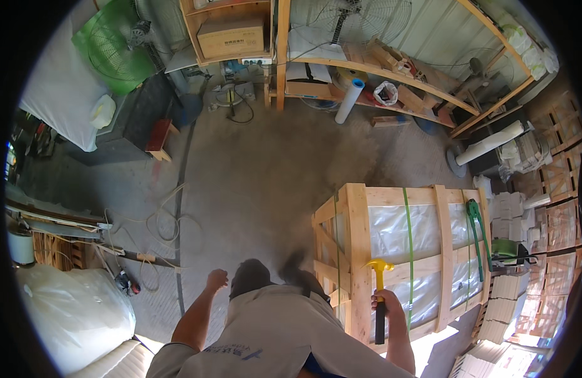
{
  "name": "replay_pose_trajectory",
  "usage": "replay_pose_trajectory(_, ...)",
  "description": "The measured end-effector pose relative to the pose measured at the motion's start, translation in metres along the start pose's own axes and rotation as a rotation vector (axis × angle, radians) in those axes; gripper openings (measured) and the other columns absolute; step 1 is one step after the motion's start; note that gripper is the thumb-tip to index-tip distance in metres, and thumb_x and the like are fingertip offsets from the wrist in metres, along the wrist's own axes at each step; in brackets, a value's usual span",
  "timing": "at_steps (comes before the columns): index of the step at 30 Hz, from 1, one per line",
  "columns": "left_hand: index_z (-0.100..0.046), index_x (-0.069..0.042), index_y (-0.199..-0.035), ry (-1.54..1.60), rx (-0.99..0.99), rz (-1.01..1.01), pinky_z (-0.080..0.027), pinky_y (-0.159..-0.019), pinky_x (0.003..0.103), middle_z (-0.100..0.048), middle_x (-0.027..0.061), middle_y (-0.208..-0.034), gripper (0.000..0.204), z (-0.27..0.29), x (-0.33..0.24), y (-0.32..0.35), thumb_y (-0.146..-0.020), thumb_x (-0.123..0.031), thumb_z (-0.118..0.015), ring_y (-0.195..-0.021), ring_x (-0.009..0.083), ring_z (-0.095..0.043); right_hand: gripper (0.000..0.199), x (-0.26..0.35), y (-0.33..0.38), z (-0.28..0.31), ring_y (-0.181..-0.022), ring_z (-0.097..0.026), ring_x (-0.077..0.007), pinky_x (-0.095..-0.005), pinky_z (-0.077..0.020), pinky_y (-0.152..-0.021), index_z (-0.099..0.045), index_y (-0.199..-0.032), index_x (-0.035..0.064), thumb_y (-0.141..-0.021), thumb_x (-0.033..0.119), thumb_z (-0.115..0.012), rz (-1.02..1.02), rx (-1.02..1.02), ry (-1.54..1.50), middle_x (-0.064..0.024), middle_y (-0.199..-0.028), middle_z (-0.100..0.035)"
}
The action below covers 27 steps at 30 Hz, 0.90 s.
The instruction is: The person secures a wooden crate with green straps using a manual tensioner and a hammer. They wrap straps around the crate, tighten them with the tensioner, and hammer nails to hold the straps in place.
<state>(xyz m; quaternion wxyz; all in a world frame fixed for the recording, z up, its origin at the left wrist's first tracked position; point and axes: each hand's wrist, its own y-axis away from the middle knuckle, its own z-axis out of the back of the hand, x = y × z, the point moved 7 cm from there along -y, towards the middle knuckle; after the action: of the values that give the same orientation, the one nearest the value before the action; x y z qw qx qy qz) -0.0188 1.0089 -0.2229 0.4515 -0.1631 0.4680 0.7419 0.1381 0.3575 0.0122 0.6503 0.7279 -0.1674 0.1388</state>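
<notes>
My right hand (388,303) is wrapped round the dark handle of a claw hammer (380,268), whose yellow head points up and away from me. The hammer is over the near left part of a wooden crate (358,252). Clear plastic film (391,227) covers what the crate holds, and green straps (409,220) run round it. A long-handled green tool (475,220), like a strap or bolt cutter, lies across the crate's right end. Away from the crate, my left hand (218,280) hangs in the air beside my body, fingers curled in with nothing seen in them.
Loose hose or cord (168,236) lies on the floor to the left, near a plastic-wrapped bundle (76,315). A small red stool (160,140) stands farther off. Along the back are a wooden shelf (379,70) and a blue-ended film roll (349,104). Stacked crates (558,220) line the right.
</notes>
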Motion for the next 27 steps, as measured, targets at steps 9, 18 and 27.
replay_pose_trajectory(9,-0.062,-0.003,-0.089,0.105,0.132,0.352,-0.051,-0.052,0.032,-0.066,0.0094,-0.074,0.020,0.043,-0.065,-0.097,-0.087,-0.020,-0.053,-0.055,0.0205,-0.064,0.025,0.090,-0.018,-0.100,-0.040,-0.041,-0.0093,-0.0263,-0.0376,-0.040,-0.053,-0.088,0.0100,-0.096,0.033,-0.052,0.064,0.020,-0.269,0.0027,-0.057,-0.043)
replay_pose_trajectory(18,-0.055,-0.008,-0.089,0.693,0.154,0.395,-0.039,-0.040,0.029,-0.049,0.0027,-0.069,0.009,0.152,-0.141,-0.327,-0.086,-0.015,-0.050,-0.052,0.0159,-0.049,0.019,0.380,-0.076,-0.227,-0.042,-0.045,-0.0096,-0.0244,-0.0358,-0.039,-0.050,-0.085,0.0045,-0.093,0.021,-0.055,0.430,-0.303,0.210,-0.0009,-0.060,-0.047)
replay_pose_trajectory(27,-0.062,-0.005,-0.093,0.438,0.075,0.559,-0.042,-0.043,0.026,-0.062,0.0063,-0.069,0.023,0.197,-0.201,-0.368,-0.087,-0.026,-0.056,-0.050,0.0131,-0.057,0.031,0.393,-0.290,-0.210,-0.040,-0.050,-0.0170,-0.0316,-0.0397,-0.037,-0.052,-0.076,0.0014,-0.091,0.028,-0.054,-0.041,-0.190,1.056,-0.0058,-0.059,-0.050)
